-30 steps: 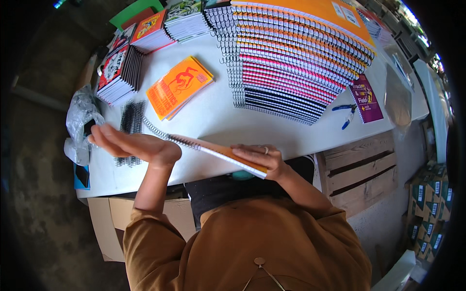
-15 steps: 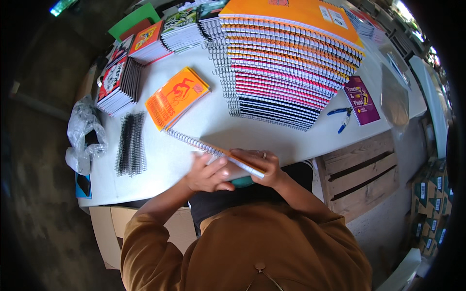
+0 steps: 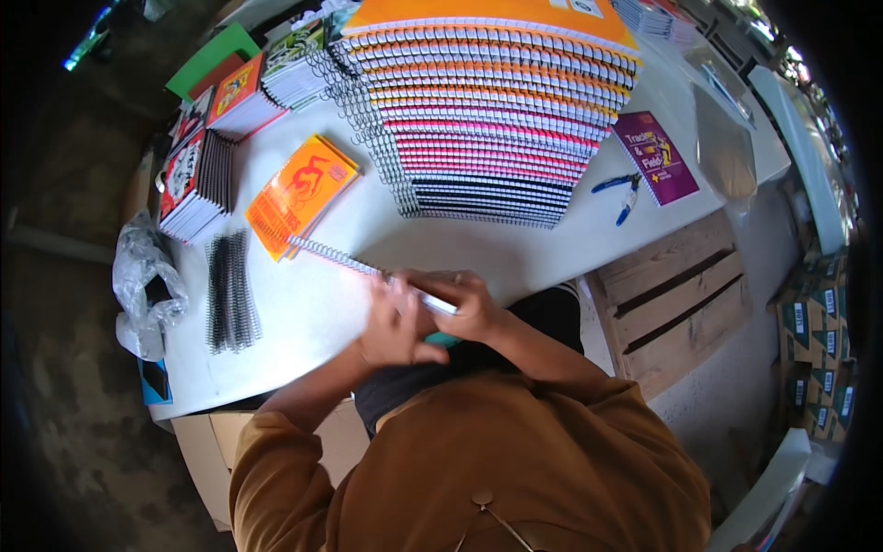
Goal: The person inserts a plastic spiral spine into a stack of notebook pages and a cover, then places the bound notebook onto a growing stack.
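Observation:
A spiral-bound notebook [image 3: 345, 260] stands on edge at the near rim of the white table [image 3: 303, 313], its wire binding uppermost. My right hand [image 3: 464, 308] grips its right end. My left hand [image 3: 391, 322] presses against its near side beside the right hand, fingers laid along the binding. An orange-covered notebook [image 3: 299, 193] lies flat just beyond it. A bundle of black wire coils [image 3: 230, 290] rests to the left.
A tall fanned stack of spiral notebooks [image 3: 487, 120] fills the table's far middle. Smaller notebook stacks [image 3: 198, 184] stand far left. Blue pliers [image 3: 621, 191] and a purple notebook [image 3: 655, 156] lie right. A clear plastic bag [image 3: 143, 285] sits at left, a wooden crate [image 3: 676, 299] at right.
My left hand came in from the left, where it was held open above the coils, and now lies against the notebook beside my right hand. The notebook has tipped up onto its edge.

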A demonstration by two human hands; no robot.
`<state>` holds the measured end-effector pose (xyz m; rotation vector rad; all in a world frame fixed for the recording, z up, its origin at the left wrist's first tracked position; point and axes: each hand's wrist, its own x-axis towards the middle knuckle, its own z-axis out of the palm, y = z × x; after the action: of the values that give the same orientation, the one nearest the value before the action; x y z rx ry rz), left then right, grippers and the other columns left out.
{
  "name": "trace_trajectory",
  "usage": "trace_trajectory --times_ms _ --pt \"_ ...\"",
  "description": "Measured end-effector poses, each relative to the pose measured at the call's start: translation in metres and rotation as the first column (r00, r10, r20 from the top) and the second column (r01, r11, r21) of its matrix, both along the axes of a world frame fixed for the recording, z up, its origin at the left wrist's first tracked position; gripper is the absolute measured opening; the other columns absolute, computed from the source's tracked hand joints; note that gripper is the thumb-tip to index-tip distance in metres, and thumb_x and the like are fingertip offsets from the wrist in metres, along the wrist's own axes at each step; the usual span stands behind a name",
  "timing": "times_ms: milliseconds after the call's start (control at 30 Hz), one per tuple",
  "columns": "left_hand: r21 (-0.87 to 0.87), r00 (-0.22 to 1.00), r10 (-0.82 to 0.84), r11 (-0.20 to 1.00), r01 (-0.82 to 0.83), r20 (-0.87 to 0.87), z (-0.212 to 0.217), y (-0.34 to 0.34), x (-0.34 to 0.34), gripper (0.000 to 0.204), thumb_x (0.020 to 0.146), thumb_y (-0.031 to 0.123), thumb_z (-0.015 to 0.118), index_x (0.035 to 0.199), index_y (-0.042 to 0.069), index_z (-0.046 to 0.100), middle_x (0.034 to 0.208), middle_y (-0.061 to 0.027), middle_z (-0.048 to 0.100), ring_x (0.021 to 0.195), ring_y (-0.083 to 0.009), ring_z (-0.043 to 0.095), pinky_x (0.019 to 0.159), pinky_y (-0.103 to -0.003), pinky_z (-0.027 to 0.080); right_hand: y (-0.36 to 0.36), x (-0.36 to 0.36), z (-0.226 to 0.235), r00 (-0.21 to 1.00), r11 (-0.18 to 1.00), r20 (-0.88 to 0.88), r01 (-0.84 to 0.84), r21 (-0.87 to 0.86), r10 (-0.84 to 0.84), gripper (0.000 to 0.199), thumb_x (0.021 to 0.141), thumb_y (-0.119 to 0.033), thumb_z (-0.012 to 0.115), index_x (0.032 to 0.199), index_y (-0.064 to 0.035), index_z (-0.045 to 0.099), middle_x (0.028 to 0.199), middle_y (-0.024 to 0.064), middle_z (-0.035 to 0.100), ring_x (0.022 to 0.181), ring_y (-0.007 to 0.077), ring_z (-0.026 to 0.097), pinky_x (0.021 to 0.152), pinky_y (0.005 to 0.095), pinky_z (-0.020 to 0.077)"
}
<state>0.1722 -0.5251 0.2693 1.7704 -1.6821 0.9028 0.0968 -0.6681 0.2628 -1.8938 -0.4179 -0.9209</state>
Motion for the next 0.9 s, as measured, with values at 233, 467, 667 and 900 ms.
trace_trajectory --times_ms 233,467,667,900 --pt "-0.186 0.989 0.126 0.973 -0.138 -0.075 0.012 -0.004 0.037 0.082 0.087 0.05 0.041 0.133 -0.014 0.017 0.14 -0.0291 0.016 0.13 -0.0398 0.016 0.106 -0.048 0.012 0.006 0.002 -0.001 1.0 0.996 -0.008 -0.026 -0.084 0.025 0.044 0.068 0.001 0.063 0.112 -0.0053 0.058 0.109 0.0093 0.062 0.091 0.0273 0.063 0.073 0.034 0.0527" --pt "-0.289 0.607 0.354 0.935 -0.206 0.711 0.029 -0.014 0.016 0.079 0.088 0.054 0.041 0.124 -0.014 0.025 0.125 -0.0302 0.036 0.111 -0.0481 0.037 0.095 -0.063 0.026 0.003 0.008 -0.005 0.999 0.995 0.014 0.043 -0.092 -0.041 0.041 0.072 -0.012 0.068 0.11 -0.0012 0.058 0.1 0.0109 0.064 0.078 0.0248 0.065 0.066 0.0327 0.0527" --pt "0.054 0.986 -0.092 0.994 0.1 -0.138 -0.018 -0.001 -0.01 0.098 0.073 0.07 0.044 0.138 0.001 0.017 0.135 -0.0236 0.029 0.123 -0.045 0.026 0.1 -0.06 0.011 -0.001 0.014 0.004 0.992 0.995 -0.108 -0.055 0.089 0.065 0.04 0.07 -0.01 0.068 0.109 -0.0071 0.058 0.097 0.0108 0.064 0.079 0.0297 0.064 0.064 0.0337 0.0509" --pt "0.329 0.971 0.037 0.943 0.045 -0.238 0.098 -0.017 -0.001 0.025 0.071 0.017 0.069 0.094 0.011 0.061 0.091 -0.0002 0.061 0.093 -0.0167 0.057 0.092 -0.043 0.031 -0.004 0.001 0.012 0.942 0.997 -0.333 -0.023 0.068 0.045 0.016 0.074 -0.007 0.064 0.089 -0.0022 0.059 0.074 0.0162 0.062 0.07 0.0323 0.063 0.06 0.0337 0.0491"
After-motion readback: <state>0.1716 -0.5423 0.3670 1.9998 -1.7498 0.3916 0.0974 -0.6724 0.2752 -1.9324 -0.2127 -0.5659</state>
